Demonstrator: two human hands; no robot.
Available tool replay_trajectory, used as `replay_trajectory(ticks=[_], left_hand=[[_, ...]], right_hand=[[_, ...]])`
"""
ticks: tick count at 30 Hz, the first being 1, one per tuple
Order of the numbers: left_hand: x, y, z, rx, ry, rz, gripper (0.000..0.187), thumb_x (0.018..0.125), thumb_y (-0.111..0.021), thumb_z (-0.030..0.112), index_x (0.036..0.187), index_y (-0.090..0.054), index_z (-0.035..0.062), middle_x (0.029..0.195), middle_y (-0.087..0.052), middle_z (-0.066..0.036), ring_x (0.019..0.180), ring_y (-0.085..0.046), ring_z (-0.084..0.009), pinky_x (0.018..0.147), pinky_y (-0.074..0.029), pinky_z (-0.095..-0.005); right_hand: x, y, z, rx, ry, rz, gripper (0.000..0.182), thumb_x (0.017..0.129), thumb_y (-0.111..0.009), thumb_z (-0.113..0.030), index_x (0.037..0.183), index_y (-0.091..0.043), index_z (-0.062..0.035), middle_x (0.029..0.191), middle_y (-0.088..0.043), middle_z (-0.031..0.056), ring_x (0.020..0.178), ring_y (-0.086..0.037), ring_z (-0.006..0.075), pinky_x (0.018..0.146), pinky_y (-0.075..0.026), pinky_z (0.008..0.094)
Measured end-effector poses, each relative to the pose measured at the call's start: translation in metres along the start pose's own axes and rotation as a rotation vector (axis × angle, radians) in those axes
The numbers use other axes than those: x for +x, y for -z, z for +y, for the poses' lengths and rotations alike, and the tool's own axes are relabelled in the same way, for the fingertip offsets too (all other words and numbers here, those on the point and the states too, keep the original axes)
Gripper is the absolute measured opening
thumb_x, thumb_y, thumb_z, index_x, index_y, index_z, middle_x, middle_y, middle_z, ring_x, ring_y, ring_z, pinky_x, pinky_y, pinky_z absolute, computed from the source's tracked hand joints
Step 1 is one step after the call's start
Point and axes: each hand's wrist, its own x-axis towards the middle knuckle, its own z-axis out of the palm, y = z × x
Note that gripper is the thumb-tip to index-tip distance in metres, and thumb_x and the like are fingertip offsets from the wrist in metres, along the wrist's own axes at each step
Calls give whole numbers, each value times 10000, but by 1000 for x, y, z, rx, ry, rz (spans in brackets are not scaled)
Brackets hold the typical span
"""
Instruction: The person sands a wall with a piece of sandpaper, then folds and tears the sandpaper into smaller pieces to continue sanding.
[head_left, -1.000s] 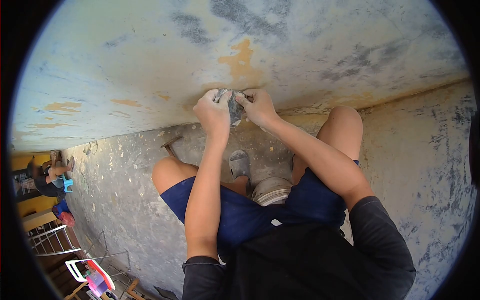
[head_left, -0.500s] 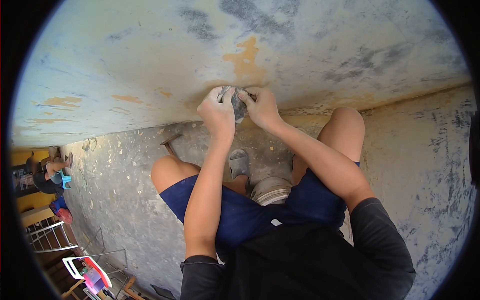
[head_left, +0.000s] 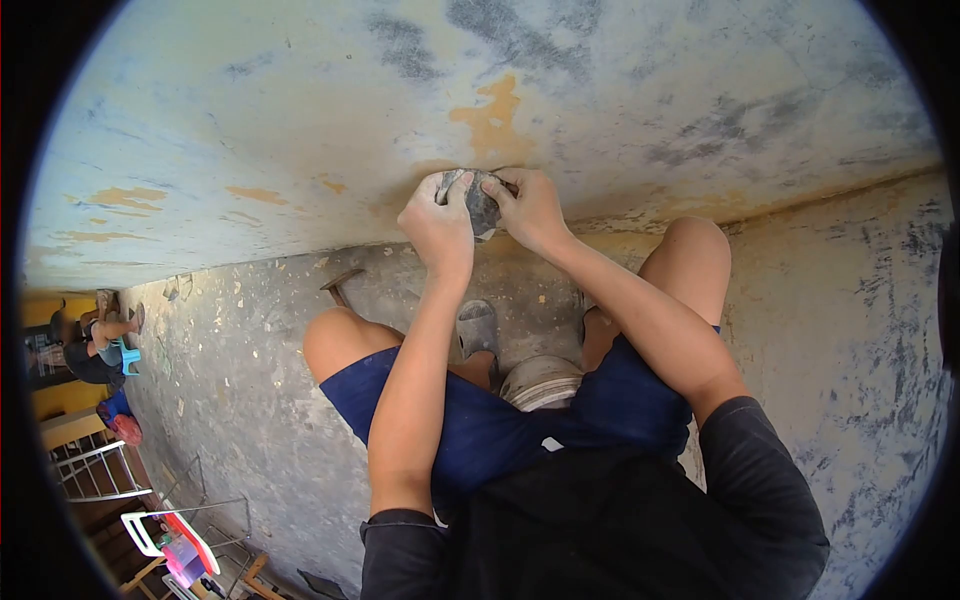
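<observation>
Both my hands are pressed up close to the pale, patchy wall [head_left: 330, 120], low down near the floor. Between them is a dark grey, dusty piece of sandpaper [head_left: 484, 208]. My left hand [head_left: 436, 222] pinches its left side with thumb and fingers. At the other side, my right hand [head_left: 531, 208] grips it, thumb pointing inward. White dust coats the fingers of both hands. The side of the sandpaper toward the wall is hidden. Just above the hands, an ochre patch [head_left: 495, 115] shows on the wall.
A whitish bucket [head_left: 541, 383] is under me, between my legs. A hammer-like tool [head_left: 342, 283] rests on the grey floor [head_left: 260, 370] beside my left knee. Far left, another person [head_left: 92, 345] sits near a blue stool [head_left: 130, 357]. Racks and a red-and-white chair [head_left: 190, 540] stand lower left.
Both hands have shifted very slightly up and to the right along the wall, with the sandpaper still between them. Little else differs.
</observation>
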Motion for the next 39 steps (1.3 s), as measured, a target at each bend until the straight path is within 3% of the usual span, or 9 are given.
replay_trajectory(ticks=[4,6,9,16,18,23,30,34,39], left_hand=[[5,3,-3,-55,46,-24,223,873,-827,152,955,-763,-45,854,-766,-202,766,-730,-340,758,-554,-393],[9,6,-14,163,89,-176,235,851,-854,161,931,-760,-39,857,-772,-192,758,-732,-329,760,-555,-402],[8,8,-24,185,121,-202,240,841,-871,171,914,-760,-29,852,-769,-190,767,-738,-311,744,-548,-411],[0,-11,-40,-111,135,-47,247,851,-870,169,884,-724,-28,814,-749,-169,729,-704,-281,710,-529,-396],[-3,-18,-38,-240,95,0,322,854,-894,233,915,-717,-29,785,-728,-78,698,-632,-140,695,-524,-325],[-7,-25,-28,-265,116,92,342,833,-919,236,840,-669,2,743,-653,-22,681,-542,-107,659,-477,-295],[-5,-60,-60,-697,573,77,387,847,-932,241,767,-628,14,750,-638,-26,666,-549,-129,633,-473,-313],[-11,-71,-69,-814,783,101,371,847,-934,211,754,-631,19,742,-626,-18,655,-538,-110,604,-450,-288],[-9,-62,-52,-710,601,158,361,851,-929,198,751,-640,5,726,-640,-31,647,-568,-114,582,-464,-303]], right_hand=[[-6,5,-8,-86,51,37,227,982,-694,-180,959,-766,34,773,-677,267,668,-648,395,671,-496,444],[-5,4,5,-285,35,-66,267,978,-712,-211,1087,-768,26,824,-731,221,722,-699,285,716,-539,394],[-4,0,18,-294,117,-62,303,953,-742,-239,1090,-766,31,846,-748,205,748,-722,273,734,-555,383],[-5,7,21,-121,-93,-163,313,919,-767,-261,1074,-756,10,919,-775,197,844,-760,328,812,-572,419],[-3,11,23,-268,-14,-190,296,924,-759,-259,1049,-737,8,889,-749,236,821,-739,366,779,-561,431],[-7,24,-5,-511,261,27,240,959,-727,-229,994,-692,6,855,-710,255,793,-699,426,715,-535,493],[2,19,-11,-781,524,143,205,1003,-679,-221,905,-660,-42,801,-718,187,717,-700,411,641,-532,514],[1,12,-3,-892,468,91,221,974,-716,-261,894,-706,-56,808,-726,192,706,-698,413,643,-540,508],[-3,18,-20,-803,628,152,199,984,-700,-232,883,-703,-61,791,-721,189,701,-701,407,615,-532,503]])
